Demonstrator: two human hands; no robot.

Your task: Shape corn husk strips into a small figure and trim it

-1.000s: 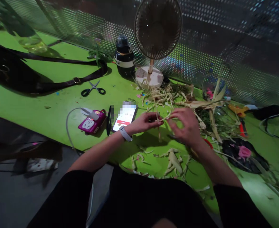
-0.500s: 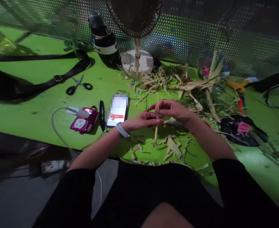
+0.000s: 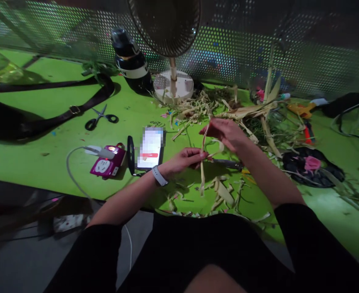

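My left hand (image 3: 185, 159) pinches the middle of a pale dried husk strip (image 3: 202, 179) that hangs down toward the green table (image 3: 45, 154). My right hand (image 3: 225, 132) is raised above it, its fingers closed on the upper end of the same strip. A white watch sits on my left wrist. Trimmed husk pieces (image 3: 222, 195) lie on the table just below my hands. A heap of dried husks and stalks (image 3: 246, 112) lies beyond my right hand.
A phone (image 3: 150, 148) and a magenta power socket (image 3: 107, 165) with a cable lie left of my hands. Scissors (image 3: 101, 118), a dark bag strap (image 3: 60, 116), a bottle (image 3: 130, 61) and a small fan (image 3: 170, 40) stand farther back. A perforated screen backs the table.
My right hand has lifted away from my left, drawing the strip's upper end upward. The left hand stays low with the strip. The camera has tilted slightly.
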